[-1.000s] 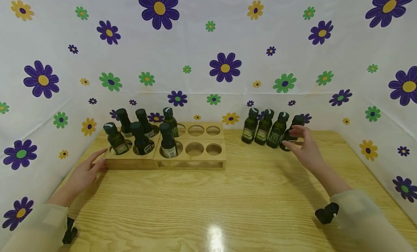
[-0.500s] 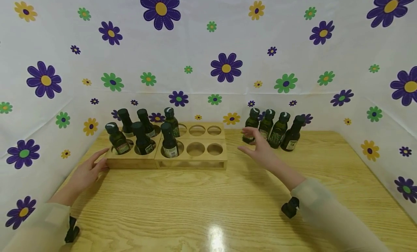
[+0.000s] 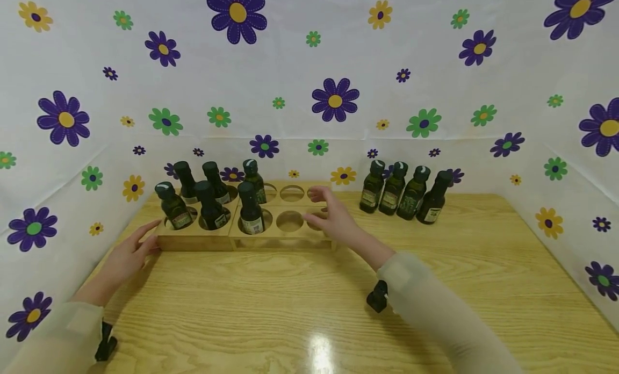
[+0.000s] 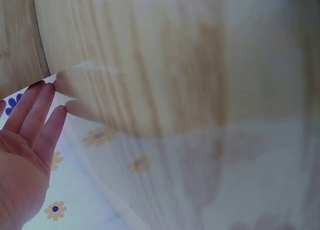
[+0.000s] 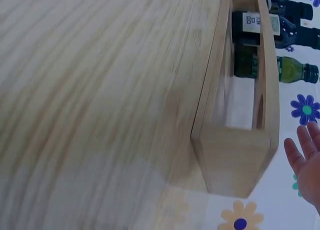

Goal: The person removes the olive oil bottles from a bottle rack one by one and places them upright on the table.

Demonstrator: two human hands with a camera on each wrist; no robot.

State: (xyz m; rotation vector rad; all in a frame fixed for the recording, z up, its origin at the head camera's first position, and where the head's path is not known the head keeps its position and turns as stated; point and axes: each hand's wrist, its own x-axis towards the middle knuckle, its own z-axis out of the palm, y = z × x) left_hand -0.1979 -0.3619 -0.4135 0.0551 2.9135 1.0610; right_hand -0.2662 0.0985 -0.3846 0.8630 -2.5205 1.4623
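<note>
Two wooden bottle racks with round holes stand end to end. Dark green bottles fill all visible holes of the left rack. In the right rack a front bottle and a back bottle stand at its left end. My left hand lies with extended fingers at the left rack's outer end; the left wrist view shows its fingertips right at the wood. Over the right rack's right end hovers my right hand, thumb and fingers spread, holding nothing. It partly hides the rightmost holes.
Several green bottles, among them a slim-necked bottle, stand in a slanting row at the back right of the wooden table. A white flower-print cloth walls the back and both sides.
My right hand has moved left from the rightmost standing bottle, past the others, to the rack's right end. The left hand has stayed in place, and the bottles stand as before.
</note>
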